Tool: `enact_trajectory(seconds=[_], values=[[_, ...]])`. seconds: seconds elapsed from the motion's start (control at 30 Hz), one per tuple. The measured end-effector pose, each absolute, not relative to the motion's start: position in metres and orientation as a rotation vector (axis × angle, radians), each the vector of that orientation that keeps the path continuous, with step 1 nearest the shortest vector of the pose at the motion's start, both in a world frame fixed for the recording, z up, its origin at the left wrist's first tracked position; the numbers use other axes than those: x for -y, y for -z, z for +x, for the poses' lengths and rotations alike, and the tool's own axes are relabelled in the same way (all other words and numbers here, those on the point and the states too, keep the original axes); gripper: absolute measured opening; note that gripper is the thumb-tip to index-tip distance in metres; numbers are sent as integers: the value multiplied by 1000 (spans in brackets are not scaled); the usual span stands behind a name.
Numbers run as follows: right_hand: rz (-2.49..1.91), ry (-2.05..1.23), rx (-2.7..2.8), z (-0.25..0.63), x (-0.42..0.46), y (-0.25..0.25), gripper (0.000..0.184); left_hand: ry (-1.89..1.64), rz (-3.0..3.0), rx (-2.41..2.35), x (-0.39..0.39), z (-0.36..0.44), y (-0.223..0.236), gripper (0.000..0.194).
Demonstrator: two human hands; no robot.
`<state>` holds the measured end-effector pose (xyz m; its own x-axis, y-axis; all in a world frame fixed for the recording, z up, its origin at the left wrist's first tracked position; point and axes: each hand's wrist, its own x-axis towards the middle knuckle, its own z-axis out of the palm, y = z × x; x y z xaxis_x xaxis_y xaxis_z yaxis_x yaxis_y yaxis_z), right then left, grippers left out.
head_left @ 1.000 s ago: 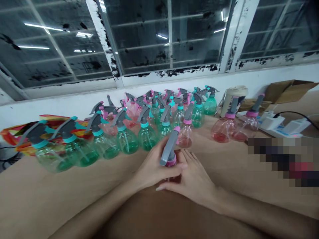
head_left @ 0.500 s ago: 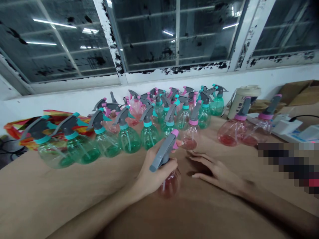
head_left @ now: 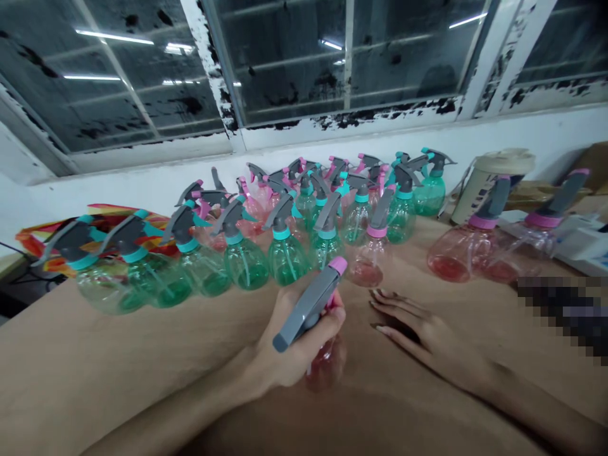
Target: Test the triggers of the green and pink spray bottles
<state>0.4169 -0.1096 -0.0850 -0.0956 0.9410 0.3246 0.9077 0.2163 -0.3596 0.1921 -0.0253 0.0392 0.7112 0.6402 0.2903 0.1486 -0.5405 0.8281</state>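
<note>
My left hand (head_left: pixel 289 345) is wrapped round the neck of a pink spray bottle (head_left: pixel 327 367) with a grey trigger head and pink nozzle. Its clear body shows below my fingers; the hand hides the collar. Flat on the tabletop to the right lies my right hand (head_left: pixel 427 335), fingers stretched out and holding nothing. Just beyond the hands stands another pink spray bottle (head_left: pixel 368 269). A row of green spray bottles (head_left: pixel 246 266) with turquoise collars runs off to the left of it.
More pink and green spray bottles crowd behind the row against the wall. Two pink bottles (head_left: pixel 451 256) stand at the right, near a beige container (head_left: pixel 494 180) and a white power strip (head_left: pixel 589 244). A colourful bag (head_left: pixel 45 237) lies far left, beneath the windows (head_left: pixel 294 69).
The held spray bottle is slightly nearer to me and its head is turned a little. The view has shifted slightly. My right hand still rests on the table.
</note>
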Motion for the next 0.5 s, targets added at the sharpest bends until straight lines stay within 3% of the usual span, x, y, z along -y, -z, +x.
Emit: enact_trajectory(seconds=[0.5], values=[[-1696,-64,2052,421,115,91,48,-923,2135,-728,30,197,-38,6]])
